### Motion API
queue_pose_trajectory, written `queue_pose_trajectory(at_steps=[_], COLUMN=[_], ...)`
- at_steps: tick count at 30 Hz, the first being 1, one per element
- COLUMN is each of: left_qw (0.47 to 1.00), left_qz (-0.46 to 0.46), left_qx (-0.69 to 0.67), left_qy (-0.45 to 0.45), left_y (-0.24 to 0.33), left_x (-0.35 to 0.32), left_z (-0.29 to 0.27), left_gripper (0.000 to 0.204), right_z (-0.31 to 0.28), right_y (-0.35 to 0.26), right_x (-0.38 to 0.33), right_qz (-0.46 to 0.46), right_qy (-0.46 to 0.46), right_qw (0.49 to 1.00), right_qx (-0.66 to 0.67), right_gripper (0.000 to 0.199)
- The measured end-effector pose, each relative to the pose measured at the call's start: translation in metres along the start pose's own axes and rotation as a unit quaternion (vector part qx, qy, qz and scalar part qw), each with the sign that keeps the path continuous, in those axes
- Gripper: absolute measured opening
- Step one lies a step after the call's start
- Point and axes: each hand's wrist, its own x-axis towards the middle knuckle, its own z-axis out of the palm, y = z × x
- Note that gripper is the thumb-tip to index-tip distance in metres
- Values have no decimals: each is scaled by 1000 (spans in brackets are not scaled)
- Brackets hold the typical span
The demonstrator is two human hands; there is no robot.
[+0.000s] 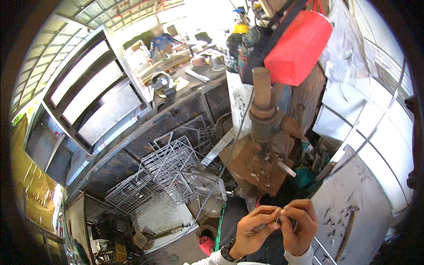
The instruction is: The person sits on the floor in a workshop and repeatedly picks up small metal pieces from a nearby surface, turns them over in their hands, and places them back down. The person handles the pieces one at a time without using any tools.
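Close in front of me, my left hand (254, 229) and my right hand (300, 225) meet at the fingertips. Both pinch a small, thin metal piece (278, 215); the fingers cover most of it, so its exact kind is hidden. Beyond them stands a rusty press-like machine (263, 117) with an upright shaft. Small metal bits lie on its rusty base plate (236, 154), and a pale metal bar (287, 169) juts from the near side. To the right of my hands, several small dark pieces and a long brown rod (346, 234) rest on a grey metal sheet (371, 198).
Wire racks (170, 163) lean by a dark workbench (185, 104) to the left. On that bench sits a welding helmet (162, 84). A red box-shaped bag (298, 48) hangs above the machine. A cable (247, 119) crosses the view. Another person (162, 42) is far back.
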Motion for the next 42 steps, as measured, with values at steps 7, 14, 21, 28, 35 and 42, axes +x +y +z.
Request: queue_pose_trajectory(at_steps=[7, 14, 21, 28, 35, 42], left_qw=[996, 993, 990, 981, 964, 961], left_qz=[-67, -99, -139, -192, -245, -241], left_qx=[-58, -68, -11, -4, -100, -107], left_qy=[25, 13, -20, -37, 23, 84], left_y=[-30, -32, -28, -35, -59, -60], left_x=[-15, -19, -19, -21, -32, -31], left_z=[-15, -23, -31, -39, -50, -48], left_gripper=[34, 33, 33, 33, 33, 38], right_z=[3, -5, -8, -2, 10, 13], right_y=[7, 6, 14, 31, 43, 37], right_x=[0, 9, 9, 0, -6, -3], right_qz=[25, -9, -38, 19, 14, 26], right_qy=[-4, -26, -32, -57, -48, -52], right_qw=[999, 998, 996, 996, 997, 998], right_qx=[32, 64, -73, -69, -58, 1], right_gripper=[20, 20, 16, 10, 10, 15])
